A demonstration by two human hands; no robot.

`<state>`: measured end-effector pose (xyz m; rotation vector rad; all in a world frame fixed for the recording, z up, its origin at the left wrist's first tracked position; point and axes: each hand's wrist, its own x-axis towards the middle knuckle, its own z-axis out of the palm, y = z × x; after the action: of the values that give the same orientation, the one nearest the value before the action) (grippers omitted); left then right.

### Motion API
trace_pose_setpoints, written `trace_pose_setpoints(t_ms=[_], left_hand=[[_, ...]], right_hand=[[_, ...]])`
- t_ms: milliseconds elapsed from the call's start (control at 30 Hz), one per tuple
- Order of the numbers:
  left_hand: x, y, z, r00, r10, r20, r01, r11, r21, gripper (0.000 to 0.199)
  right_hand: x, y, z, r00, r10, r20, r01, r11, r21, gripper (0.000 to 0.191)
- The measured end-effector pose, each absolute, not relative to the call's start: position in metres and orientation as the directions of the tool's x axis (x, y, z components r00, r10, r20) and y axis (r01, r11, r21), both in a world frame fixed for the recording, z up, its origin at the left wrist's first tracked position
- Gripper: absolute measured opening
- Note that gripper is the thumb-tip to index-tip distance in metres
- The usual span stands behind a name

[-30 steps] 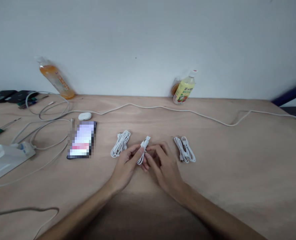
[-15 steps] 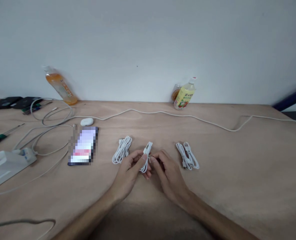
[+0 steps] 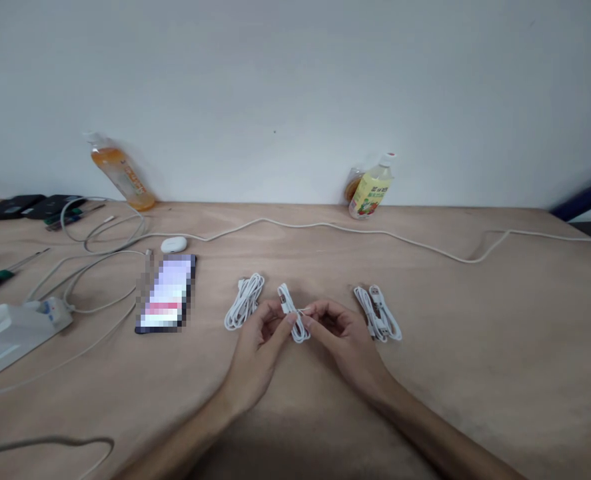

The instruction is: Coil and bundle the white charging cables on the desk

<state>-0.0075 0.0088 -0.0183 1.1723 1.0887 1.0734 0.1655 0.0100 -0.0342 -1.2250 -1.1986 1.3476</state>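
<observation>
Between my hands, in the middle of the view, is a small white coiled cable (image 3: pixel 300 329). My left hand (image 3: pixel 262 343) pinches the bundle from its left side. From the right, my right hand (image 3: pixel 348 340) is closed with thumb and forefinger on a thin white tie at the bundle's middle. Another white coiled cable (image 3: pixel 245 301) lies on the table just beyond my left hand. Right of my right hand lie white coiled cables (image 3: pixel 386 313) with metal plugs showing.
A phone (image 3: pixel 169 293) and a white earbud case (image 3: pixel 174 245) lie left. Beyond are an orange bottle (image 3: pixel 125 177) and a yellow bottle (image 3: pixel 372 192) against the wall. A long cable (image 3: pixel 345 228) crosses the table; a power strip (image 3: pixel 15 337) sits far left.
The held bundle has turned, its top end now tilting left and its lower end right. My right hand has shifted slightly right.
</observation>
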Motion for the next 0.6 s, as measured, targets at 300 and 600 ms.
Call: trace_pose_setpoints(t_ms=[300, 600], left_hand=[[-0.006, 0.008, -0.018, 0.150, 0.988, -0.045, -0.086, 0.058, 0.995, 0.038], [-0.010, 0.007, -0.016, 0.255, 0.965, -0.060, -0.041, 0.073, 0.996, 0.026]], right_hand=[[0.158, -0.005, -0.034, 0.150, 0.983, 0.107, 0.259, 0.065, -0.964, 0.026], [0.159, -0.005, -0.034, 0.148, 0.946, 0.290, 0.340, 0.226, -0.913, 0.018]])
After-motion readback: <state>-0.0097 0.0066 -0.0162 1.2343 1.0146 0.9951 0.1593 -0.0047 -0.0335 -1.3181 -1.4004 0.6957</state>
